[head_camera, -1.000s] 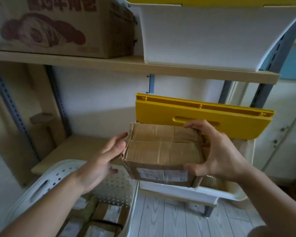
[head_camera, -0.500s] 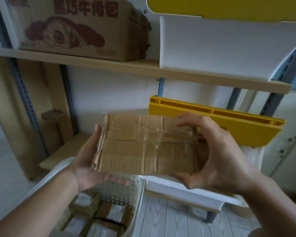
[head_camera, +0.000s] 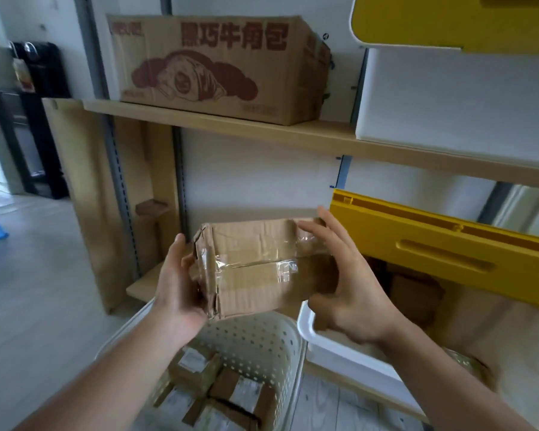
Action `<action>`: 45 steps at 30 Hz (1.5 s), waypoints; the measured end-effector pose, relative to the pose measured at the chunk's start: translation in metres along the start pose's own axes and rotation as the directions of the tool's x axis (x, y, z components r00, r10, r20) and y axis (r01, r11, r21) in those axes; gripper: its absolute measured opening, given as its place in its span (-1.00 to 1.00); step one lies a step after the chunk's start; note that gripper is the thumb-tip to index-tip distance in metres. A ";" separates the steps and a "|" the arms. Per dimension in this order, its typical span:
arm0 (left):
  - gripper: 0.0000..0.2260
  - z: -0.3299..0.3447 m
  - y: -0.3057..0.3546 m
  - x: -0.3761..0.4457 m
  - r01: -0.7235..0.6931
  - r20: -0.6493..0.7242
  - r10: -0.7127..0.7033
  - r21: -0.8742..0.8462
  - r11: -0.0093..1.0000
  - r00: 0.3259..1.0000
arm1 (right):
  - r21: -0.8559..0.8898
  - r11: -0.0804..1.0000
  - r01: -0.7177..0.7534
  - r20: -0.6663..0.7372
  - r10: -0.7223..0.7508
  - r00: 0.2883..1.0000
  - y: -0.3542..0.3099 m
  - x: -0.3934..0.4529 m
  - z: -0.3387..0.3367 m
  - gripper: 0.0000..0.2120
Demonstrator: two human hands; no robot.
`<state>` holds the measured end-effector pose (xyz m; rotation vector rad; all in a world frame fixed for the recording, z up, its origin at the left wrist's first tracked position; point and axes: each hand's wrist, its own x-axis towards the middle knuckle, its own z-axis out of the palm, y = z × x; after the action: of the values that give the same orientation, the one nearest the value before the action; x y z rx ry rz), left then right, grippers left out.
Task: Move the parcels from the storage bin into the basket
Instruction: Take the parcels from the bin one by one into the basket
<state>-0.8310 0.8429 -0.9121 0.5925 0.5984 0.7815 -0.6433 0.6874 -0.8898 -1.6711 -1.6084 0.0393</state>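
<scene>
A taped brown cardboard parcel (head_camera: pixel 255 265) hangs above the white perforated basket (head_camera: pixel 262 337), level with the lower shelf. My left hand (head_camera: pixel 178 284) grips its left end, thumb on top. Its right end sits in my right hand (head_camera: pixel 346 284), fingers spread over the far edge and thumb underneath. Several labelled parcels (head_camera: pixel 206 377) lie in the basket. The white storage bin (head_camera: pixel 307 321) stands to the right with its yellow flap (head_camera: pixel 433 253) raised; more brown parcels (head_camera: pixel 414 290) show inside it.
A large printed carton (head_camera: pixel 218 66) sits on the upper wooden shelf (head_camera: pixel 262 132), beside a white bin with a yellow lid (head_camera: pixel 448 88). Metal shelf uprights (head_camera: pixel 119 181) stand behind. A black appliance (head_camera: pixel 35 88) is at the far left, over light wooden floor (head_camera: pixel 38 290).
The parcel came up out of the storage bin and moved left to above the basket. My left hand took hold of its left end. The view swung left.
</scene>
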 end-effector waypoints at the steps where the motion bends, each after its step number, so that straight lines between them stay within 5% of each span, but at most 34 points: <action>1: -0.42 -0.005 0.000 0.005 -0.033 -0.006 0.033 -0.018 0.999 0.999 | 0.033 0.999 -0.031 -0.023 0.031 0.999 0.002 0.003 0.007 -0.08; 5: -0.36 -0.020 0.005 0.014 -0.130 -0.085 0.126 -0.049 0.990 0.988 | 0.142 0.985 -0.096 -0.130 0.114 0.985 0.013 0.020 0.037 0.02; 8: -0.42 -0.022 0.004 0.015 -0.165 -0.142 0.156 -0.049 0.985 0.977 | 0.271 0.942 -0.200 -0.356 0.291 0.888 0.009 0.030 0.061 -0.04; 11: -0.46 -0.032 0.005 0.022 -0.157 -0.161 0.140 -0.100 0.983 0.977 | 0.259 0.938 -0.231 -0.407 0.323 0.854 0.000 0.034 0.084 -0.20; 14: -0.45 -0.036 0.009 0.023 -0.153 -0.131 0.138 -0.115 0.982 0.982 | 0.422 0.884 -0.198 -0.419 0.384 0.823 -0.002 0.043 0.097 -0.26; 19: -0.50 -0.038 0.011 0.023 -0.178 -0.042 0.176 -0.043 0.983 0.983 | 0.714 0.600 -0.360 -0.130 0.619 0.774 -0.013 0.061 0.115 -0.10; 23: -0.54 -0.045 0.016 0.021 -0.199 0.020 0.199 -0.008 0.980 0.980 | 0.798 0.477 -0.369 0.049 0.557 0.829 -0.002 0.074 0.125 -0.04; 26: -0.54 -0.056 0.019 0.022 -0.239 0.037 0.237 0.061 0.969 0.971 | 0.817 0.477 -0.323 0.068 0.476 0.877 0.008 0.083 0.130 -0.17; 30: 0.08 -0.070 0.021 0.028 -0.280 0.075 0.273 0.115 0.953 0.959 | 0.801 0.524 -0.291 0.047 0.430 0.902 0.018 0.089 0.135 -0.16; 37: -0.47 -0.072 0.023 0.032 -0.370 0.164 0.345 0.162 0.915 0.924 | 0.812 0.387 -0.437 0.152 0.584 0.798 0.032 0.101 0.144 -0.45; 45: -0.21 -0.074 0.019 0.030 -0.385 0.215 0.319 0.505 0.773 0.923 | 0.788 0.276 -0.550 0.345 0.541 0.767 0.053 0.103 0.135 -0.54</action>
<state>-0.8731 0.8965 -0.9577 1.2983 0.6070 0.9263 -0.6513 0.8500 -0.9602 -1.2482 -0.6308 1.0648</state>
